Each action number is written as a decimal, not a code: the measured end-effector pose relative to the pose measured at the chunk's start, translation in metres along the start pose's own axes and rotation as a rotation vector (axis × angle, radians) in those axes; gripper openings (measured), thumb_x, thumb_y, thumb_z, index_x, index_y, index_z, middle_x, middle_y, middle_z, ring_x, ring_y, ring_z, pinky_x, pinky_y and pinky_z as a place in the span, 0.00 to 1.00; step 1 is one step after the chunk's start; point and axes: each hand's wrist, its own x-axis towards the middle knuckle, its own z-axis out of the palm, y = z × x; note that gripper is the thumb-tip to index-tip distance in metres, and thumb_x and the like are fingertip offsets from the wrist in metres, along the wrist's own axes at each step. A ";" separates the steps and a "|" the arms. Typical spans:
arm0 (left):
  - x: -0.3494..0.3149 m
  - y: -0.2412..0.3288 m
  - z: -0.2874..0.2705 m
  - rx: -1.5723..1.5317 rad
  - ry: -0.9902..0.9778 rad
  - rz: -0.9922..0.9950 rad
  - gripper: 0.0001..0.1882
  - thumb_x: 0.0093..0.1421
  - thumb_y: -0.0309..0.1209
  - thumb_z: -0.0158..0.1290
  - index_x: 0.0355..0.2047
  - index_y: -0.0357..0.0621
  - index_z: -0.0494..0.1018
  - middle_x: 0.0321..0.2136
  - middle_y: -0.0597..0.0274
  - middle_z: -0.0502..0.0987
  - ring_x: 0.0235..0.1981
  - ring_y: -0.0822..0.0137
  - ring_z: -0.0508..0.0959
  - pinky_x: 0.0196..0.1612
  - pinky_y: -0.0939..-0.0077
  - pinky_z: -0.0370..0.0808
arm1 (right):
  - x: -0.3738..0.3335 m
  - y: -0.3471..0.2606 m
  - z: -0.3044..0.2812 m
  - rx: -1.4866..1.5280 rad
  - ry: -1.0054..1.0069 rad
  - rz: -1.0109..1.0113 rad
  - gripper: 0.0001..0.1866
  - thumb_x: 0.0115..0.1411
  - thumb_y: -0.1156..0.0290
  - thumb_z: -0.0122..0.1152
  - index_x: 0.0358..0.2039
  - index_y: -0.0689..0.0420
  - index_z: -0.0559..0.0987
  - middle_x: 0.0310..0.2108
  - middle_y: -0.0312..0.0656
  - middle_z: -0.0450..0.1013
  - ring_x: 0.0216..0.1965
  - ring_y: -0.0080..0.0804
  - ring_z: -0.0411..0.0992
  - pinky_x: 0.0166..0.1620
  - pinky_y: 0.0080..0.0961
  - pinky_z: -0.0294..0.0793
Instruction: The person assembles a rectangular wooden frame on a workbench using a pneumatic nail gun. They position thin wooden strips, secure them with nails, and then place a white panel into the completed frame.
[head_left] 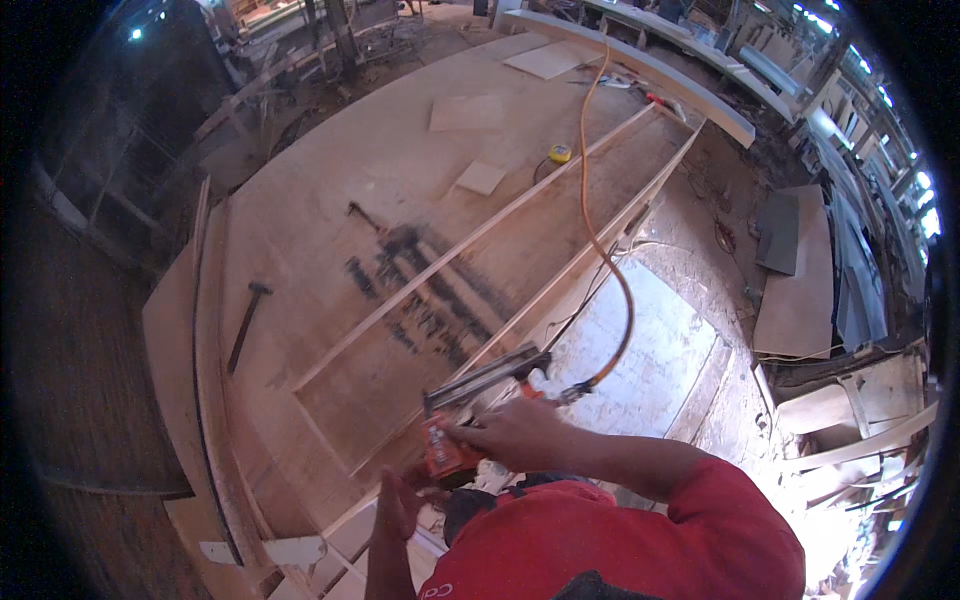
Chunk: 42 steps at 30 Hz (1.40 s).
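Observation:
My right hand (520, 435) is wrapped round the grip of an orange and grey nail gun (450, 452), which lies tilted over the near end of a long wooden frame. An orange air hose (628, 320) runs from the tool's rear. Just left of the nail gun's orange head is my left hand (400, 505), fingers apart and seemingly empty, though their tips are partly hidden. The frame of thin wooden strips (440, 262) lies on a large wooden worktable (310, 220) and stretches away to the far right.
A hammer (247, 325) lies on the left of the table. Beyond the frame's left strip are a yellow tape measure (559, 154) and flat wood pieces (482, 178). Long curved boards (215, 380) edge the left side. Boards and sheets (800, 270) lean at the right.

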 end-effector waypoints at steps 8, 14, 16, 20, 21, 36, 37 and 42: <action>0.051 0.010 0.134 -0.427 0.057 0.039 0.32 0.68 0.53 0.55 0.64 0.46 0.68 0.59 0.55 0.75 0.61 0.52 0.74 0.60 0.53 0.74 | 0.028 0.063 -0.030 0.048 0.094 -0.284 0.28 0.63 0.65 0.56 0.65 0.43 0.70 0.22 0.40 0.76 0.24 0.41 0.79 0.28 0.43 0.75; 0.085 0.009 0.169 -0.480 0.080 0.291 0.28 0.68 0.44 0.55 0.66 0.53 0.66 0.59 0.61 0.74 0.59 0.56 0.75 0.60 0.56 0.74 | 0.019 0.101 -0.070 0.039 0.434 -0.360 0.18 0.61 0.68 0.61 0.53 0.46 0.80 0.33 0.41 0.77 0.38 0.40 0.78 0.44 0.42 0.76; 0.085 0.020 0.193 -0.484 0.071 0.334 0.26 0.68 0.43 0.56 0.64 0.56 0.68 0.57 0.65 0.76 0.56 0.60 0.77 0.56 0.59 0.77 | 0.001 0.121 -0.103 0.159 0.689 -0.366 0.16 0.59 0.72 0.64 0.48 0.47 0.83 0.37 0.42 0.76 0.42 0.40 0.76 0.47 0.41 0.75; 0.127 0.014 0.162 -0.503 0.019 0.281 0.24 0.67 0.43 0.56 0.61 0.54 0.71 0.53 0.61 0.78 0.50 0.57 0.80 0.50 0.59 0.79 | -0.067 0.191 -0.113 0.307 1.309 0.207 0.23 0.53 0.78 0.70 0.52 0.53 0.82 0.44 0.44 0.76 0.48 0.40 0.72 0.49 0.40 0.73; 0.134 0.025 0.165 -0.495 0.001 0.284 0.24 0.67 0.44 0.56 0.60 0.53 0.71 0.52 0.59 0.79 0.49 0.56 0.80 0.49 0.58 0.79 | -0.078 0.212 -0.112 0.338 1.303 0.443 0.26 0.58 0.73 0.68 0.58 0.54 0.78 0.46 0.45 0.75 0.49 0.39 0.72 0.50 0.40 0.72; 0.308 -0.013 0.338 -0.135 -0.173 0.180 0.34 0.57 0.44 0.63 0.64 0.59 0.68 0.57 0.67 0.75 0.56 0.60 0.75 0.55 0.54 0.73 | -0.242 0.473 -0.173 2.173 1.128 0.035 0.26 0.71 0.63 0.57 0.65 0.58 0.67 0.51 0.49 0.77 0.35 0.37 0.81 0.48 0.39 0.80; 0.321 -0.016 0.350 -0.160 -0.191 0.107 0.35 0.57 0.44 0.63 0.64 0.59 0.67 0.56 0.67 0.75 0.57 0.60 0.75 0.55 0.54 0.73 | -0.259 0.491 -0.185 2.113 1.170 0.073 0.27 0.71 0.64 0.57 0.66 0.59 0.66 0.50 0.48 0.76 0.35 0.36 0.81 0.47 0.38 0.80; 0.369 -0.027 0.411 -0.169 -0.232 0.092 0.37 0.57 0.48 0.62 0.65 0.54 0.66 0.56 0.64 0.75 0.55 0.58 0.76 0.54 0.51 0.75 | -0.344 0.600 -0.251 1.844 1.430 0.242 0.30 0.69 0.73 0.55 0.70 0.63 0.61 0.47 0.46 0.77 0.32 0.27 0.77 0.36 0.23 0.80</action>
